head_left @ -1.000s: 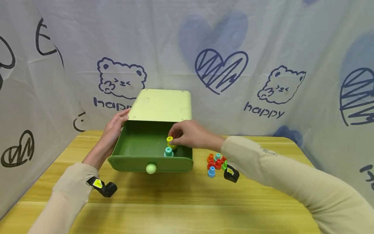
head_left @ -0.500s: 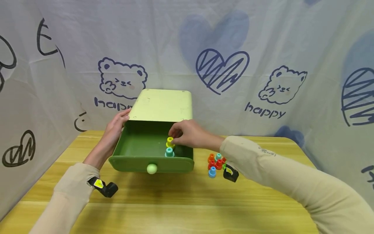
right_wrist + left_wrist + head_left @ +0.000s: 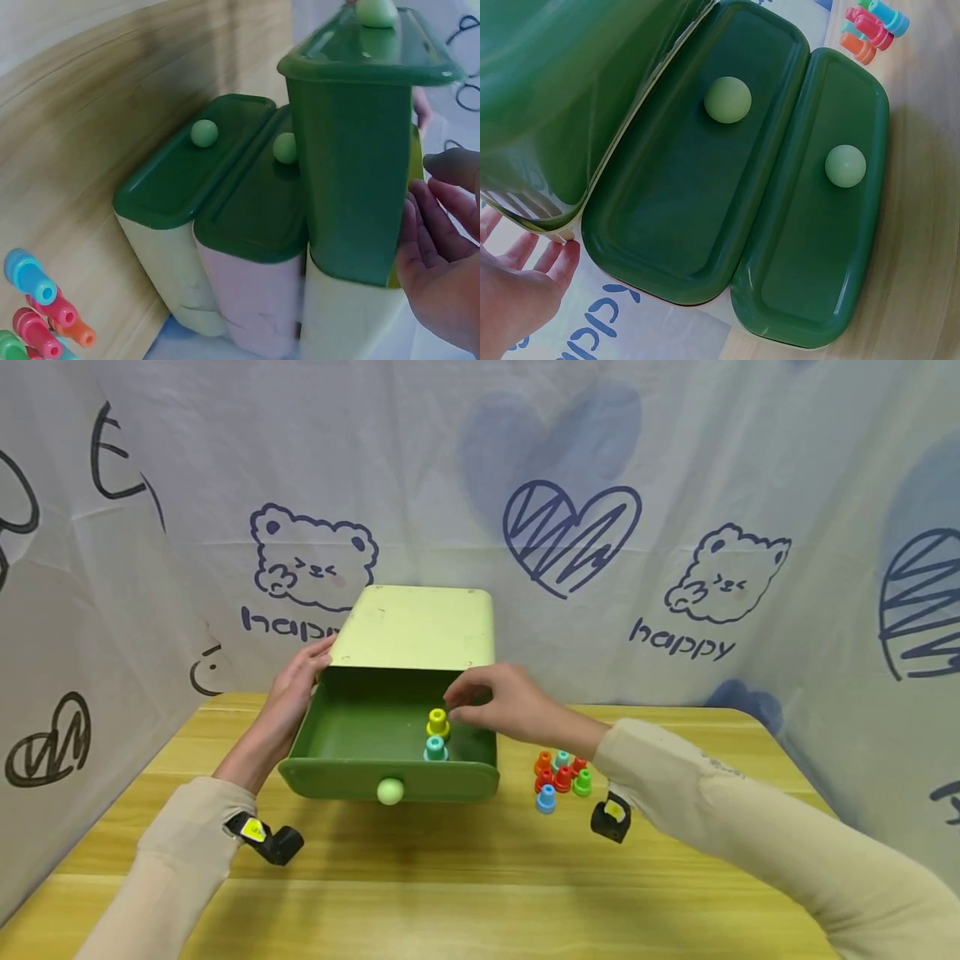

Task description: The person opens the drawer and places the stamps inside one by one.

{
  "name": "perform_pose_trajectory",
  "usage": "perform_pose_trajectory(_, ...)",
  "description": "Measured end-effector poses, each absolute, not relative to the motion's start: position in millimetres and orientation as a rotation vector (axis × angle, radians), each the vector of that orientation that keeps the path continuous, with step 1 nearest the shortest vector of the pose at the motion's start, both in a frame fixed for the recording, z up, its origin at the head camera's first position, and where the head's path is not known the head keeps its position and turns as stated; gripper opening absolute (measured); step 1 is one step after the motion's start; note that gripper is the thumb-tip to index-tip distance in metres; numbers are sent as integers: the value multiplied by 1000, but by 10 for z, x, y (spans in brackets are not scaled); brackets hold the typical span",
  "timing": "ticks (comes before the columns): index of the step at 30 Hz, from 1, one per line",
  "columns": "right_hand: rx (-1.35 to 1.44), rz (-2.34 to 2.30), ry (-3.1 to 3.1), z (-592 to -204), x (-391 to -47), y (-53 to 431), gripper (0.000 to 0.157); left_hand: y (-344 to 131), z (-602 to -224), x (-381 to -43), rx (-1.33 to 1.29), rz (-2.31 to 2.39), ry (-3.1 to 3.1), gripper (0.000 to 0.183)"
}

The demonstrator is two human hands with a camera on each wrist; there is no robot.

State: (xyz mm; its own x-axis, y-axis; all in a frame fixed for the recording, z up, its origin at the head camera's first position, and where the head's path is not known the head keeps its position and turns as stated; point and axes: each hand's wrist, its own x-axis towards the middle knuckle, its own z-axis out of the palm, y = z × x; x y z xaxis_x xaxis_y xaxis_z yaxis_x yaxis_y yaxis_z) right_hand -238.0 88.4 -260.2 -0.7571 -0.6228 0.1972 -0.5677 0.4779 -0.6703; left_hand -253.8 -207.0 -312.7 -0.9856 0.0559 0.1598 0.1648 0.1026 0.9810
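A pale green cabinet (image 3: 420,627) has its top drawer (image 3: 326,781) pulled out. Inside, near the drawer's right front, a yellow peg-shaped piece (image 3: 437,724) stands upright behind a teal one (image 3: 435,750). My right hand (image 3: 506,697) hovers over the drawer's right side, just right of the yellow piece, thumb and fingers apart with nothing between them. In the right wrist view that hand (image 3: 442,259) is beside the drawer's side wall. My left hand (image 3: 295,695) rests against the cabinet's left side; in the left wrist view its fingertips (image 3: 568,259) touch the cabinet edge.
Several red, orange, blue, teal and green pieces (image 3: 562,779) stand clustered on the wooden table (image 3: 480,893) right of the cabinet. Two lower drawers (image 3: 675,195) with round knobs are shut. A printed cloth (image 3: 435,477) hangs behind and at both sides.
My right hand has let go of the yellow piece, which now stands beside the teal one, and has drawn back slightly to the right. My left hand stays where it was.
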Motion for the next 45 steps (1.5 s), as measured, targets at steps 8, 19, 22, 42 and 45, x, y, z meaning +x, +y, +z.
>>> perform_pose_trajectory(8,-982,-1317,2685,-2611,-2388,1175,20,-2065,-3127,-2536,-219,-2035,-2278,57)
perform_pose_trajectory(19,-765,-1340,2717,-2851,-2430,1574,22,-2068,-3104,-2561,-237,-2031,-2270,57)
perform_pose_trajectory(22,-693,-1281,2731,-2987,-2431,1655,21,-2071,-3089,-2568,-243,-2029,-2268,57)
perform_pose_trajectory(42,-398,-1306,2812,-4027,-2232,1956,18,-2080,-3127,-2544,-204,-2046,-2285,57)
perform_pose_trajectory(45,-345,-1369,2788,-4142,-2201,1934,17,-2078,-3139,-2545,-201,-2036,-2291,57)
